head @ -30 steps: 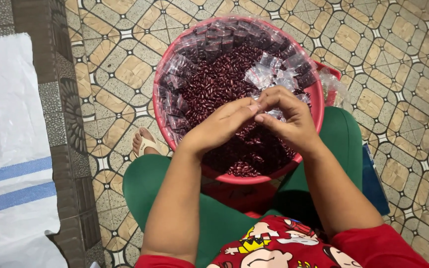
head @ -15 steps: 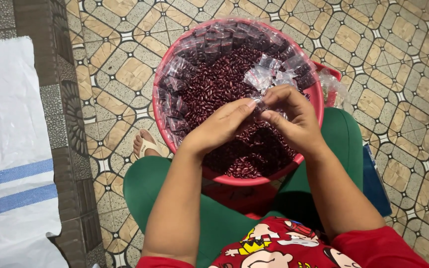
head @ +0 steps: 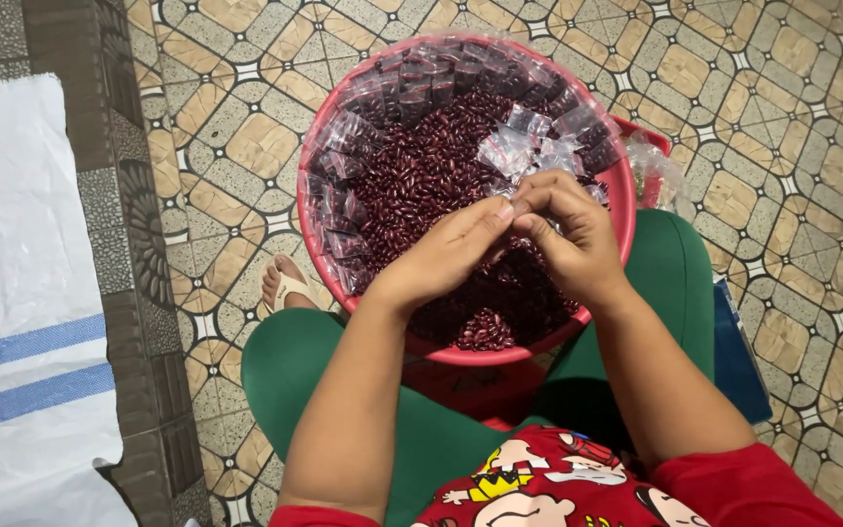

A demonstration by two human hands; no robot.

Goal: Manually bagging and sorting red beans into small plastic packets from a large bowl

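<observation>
In the red basin (head: 578,327), dark red beans (head: 421,176) glisten.

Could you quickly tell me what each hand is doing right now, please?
Left hand: fingers pinched shut on a small clear plastic bag over the red basin.
Right hand: fingers pinched shut on the same bag.

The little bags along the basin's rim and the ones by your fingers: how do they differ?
The rim bags look dark, filled with red beans, and stand in a row against the red basin. The bags near the fingers look clear, empty and crumpled in a loose heap. Both are small transparent plastic.
</observation>
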